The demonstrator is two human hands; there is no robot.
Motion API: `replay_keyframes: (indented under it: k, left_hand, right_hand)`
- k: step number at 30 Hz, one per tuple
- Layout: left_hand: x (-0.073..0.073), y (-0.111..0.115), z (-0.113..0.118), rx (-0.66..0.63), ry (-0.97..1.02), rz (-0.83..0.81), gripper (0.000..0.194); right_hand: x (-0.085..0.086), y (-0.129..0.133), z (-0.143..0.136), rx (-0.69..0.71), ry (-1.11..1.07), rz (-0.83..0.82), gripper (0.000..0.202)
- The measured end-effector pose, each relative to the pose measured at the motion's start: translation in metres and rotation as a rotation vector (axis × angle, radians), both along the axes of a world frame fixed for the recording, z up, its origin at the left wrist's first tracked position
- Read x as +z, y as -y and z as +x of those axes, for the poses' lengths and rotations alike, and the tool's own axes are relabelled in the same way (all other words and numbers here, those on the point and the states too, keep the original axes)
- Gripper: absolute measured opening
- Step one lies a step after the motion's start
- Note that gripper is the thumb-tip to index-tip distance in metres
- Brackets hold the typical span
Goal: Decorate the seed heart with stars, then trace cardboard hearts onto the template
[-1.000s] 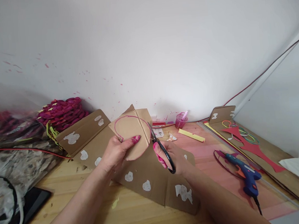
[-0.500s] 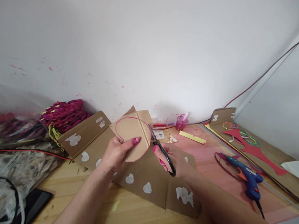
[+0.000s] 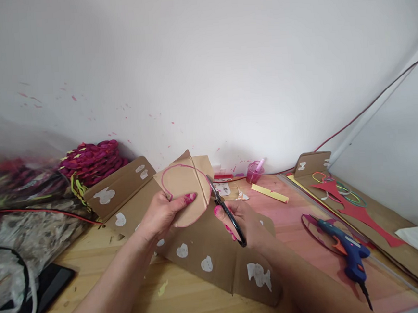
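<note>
One cardboard pc (image 3: 182, 182) in L hand (image 3: 165, 211) — 1 pr scissors (image 3: 232, 217), R hand (image 3: 249, 223)

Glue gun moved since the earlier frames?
No. The glue gun keeps its place relative to the yellow strip; both slide slightly down and right in the picture together, which suggests camera motion.

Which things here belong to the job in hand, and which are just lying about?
In use:
- scissors, in the right hand
- cardboard piece with a pink drawn outline, in the left hand

Apparently just lying about:
- blue glue gun
- yellow strip
- pink cup
- red cutout
- magenta bundle
- white-patched cardboard sheet, beneath the hands
</note>
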State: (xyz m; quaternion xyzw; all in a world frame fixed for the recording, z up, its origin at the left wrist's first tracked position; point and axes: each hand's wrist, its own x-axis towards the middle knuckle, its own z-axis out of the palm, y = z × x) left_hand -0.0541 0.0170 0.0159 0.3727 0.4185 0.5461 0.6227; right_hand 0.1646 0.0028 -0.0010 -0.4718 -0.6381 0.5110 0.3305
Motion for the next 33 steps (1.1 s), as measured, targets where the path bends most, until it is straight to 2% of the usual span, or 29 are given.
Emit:
replay_keyframes:
  k: [4,12,19,24,29,33]
  left_hand:
    - [-0.002,-0.001,-0.002,0.009,-0.016,0.019,0.048]
    - [-0.005,-0.003,-0.008,-0.012,-0.075,0.058,0.048]
    - [-0.006,-0.006,-0.016,-0.05,-0.083,0.111,0.042]
    - [-0.008,-0.005,-0.018,-0.078,-0.142,0.114,0.041]
    - [-0.012,-0.003,-0.015,-0.166,-0.27,0.075,0.038]
    - [-0.013,-0.003,-0.014,-0.157,-0.274,0.077,0.037]
  right_hand:
    - [0.003,0.002,-0.001,0.01,0.005,-0.006,0.047]
    - [0.008,0.003,-0.003,0.009,0.015,0.068,0.053]
    - [0.006,-0.001,-0.001,0.028,0.027,0.072,0.053]
    - [0.004,-0.004,-0.001,0.044,0.042,-0.024,0.05]
    - [0.01,-0.005,-0.002,0.066,0.076,0.0,0.052]
    - [0.011,-0.005,-0.002,0.057,0.068,-0.014,0.054]
